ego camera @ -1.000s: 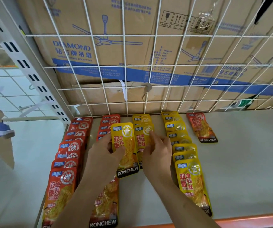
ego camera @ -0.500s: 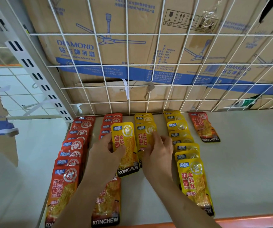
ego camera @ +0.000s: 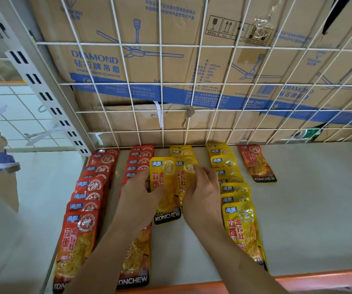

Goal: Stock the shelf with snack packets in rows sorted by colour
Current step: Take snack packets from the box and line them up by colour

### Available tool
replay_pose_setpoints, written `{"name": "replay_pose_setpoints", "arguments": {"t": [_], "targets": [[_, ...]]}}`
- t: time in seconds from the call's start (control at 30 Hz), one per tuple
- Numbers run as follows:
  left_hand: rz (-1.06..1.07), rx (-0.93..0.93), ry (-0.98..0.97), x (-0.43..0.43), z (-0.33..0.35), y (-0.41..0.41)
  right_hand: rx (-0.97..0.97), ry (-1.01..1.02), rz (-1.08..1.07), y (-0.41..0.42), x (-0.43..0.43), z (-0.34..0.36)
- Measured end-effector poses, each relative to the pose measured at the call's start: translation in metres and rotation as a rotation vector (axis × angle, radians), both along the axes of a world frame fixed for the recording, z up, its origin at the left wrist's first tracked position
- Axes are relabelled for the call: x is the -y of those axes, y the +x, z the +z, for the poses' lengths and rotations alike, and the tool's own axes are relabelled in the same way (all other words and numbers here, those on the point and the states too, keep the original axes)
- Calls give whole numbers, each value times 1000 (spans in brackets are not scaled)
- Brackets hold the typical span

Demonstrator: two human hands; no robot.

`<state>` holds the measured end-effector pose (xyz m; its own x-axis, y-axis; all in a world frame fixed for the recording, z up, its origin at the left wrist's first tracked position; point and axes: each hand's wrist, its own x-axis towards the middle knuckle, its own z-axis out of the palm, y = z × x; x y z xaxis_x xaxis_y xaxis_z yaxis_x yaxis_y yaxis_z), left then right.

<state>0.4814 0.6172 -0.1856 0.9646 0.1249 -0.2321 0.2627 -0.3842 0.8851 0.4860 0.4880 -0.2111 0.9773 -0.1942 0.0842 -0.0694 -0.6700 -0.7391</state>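
Yellow glossy film snack packet [ego camera: 166,187] held over the half-built yellow row [ego camera: 181,153], both hands close together on it.

Left hand [ego camera: 141,192] pinches the packet's left edge, thumb on its face. Right hand [ego camera: 202,192] has curled fingertips on the overlapped yellow packet just behind; I cannot tell whether it grips or only presses. The packet sits tilted on the pale shelf board [ego camera: 308,209], between the two red rows [ego camera: 90,200] and the full yellow row [ego camera: 232,187]. A lone red packet [ego camera: 256,164] lies further right by the white wire grid [ego camera: 213,83]. Judgement: light, limp and slick, so it is likely to slide on its neighbours. Best taken by the flat side seams and pressed down once laid.
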Motion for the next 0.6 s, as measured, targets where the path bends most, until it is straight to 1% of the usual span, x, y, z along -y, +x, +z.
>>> {"name": "replay_pose_setpoints", "arguments": {"t": [0.07,0.2,0.27,0.33,0.4,0.5,0.6], "targets": [[-5,-5,-2,5,-3,3,2,66,-15,2,4,5],[-13,-16,-48,20,-4,7,-100,143,20,4,15,8],[-40,-4,31,29,-4,8,-105,178,31,4,18,6],[-85,40,246,36,-6,10,-78,134,18,3,20,5],[-108,95,387,40,-10,11,-71,51,10,4,20,4],[-106,124,482,43,-16,14,-101,-95,26,3,15,3],[-122,105,551,43,-22,18,-108,-181,54,3,10,4]]}}
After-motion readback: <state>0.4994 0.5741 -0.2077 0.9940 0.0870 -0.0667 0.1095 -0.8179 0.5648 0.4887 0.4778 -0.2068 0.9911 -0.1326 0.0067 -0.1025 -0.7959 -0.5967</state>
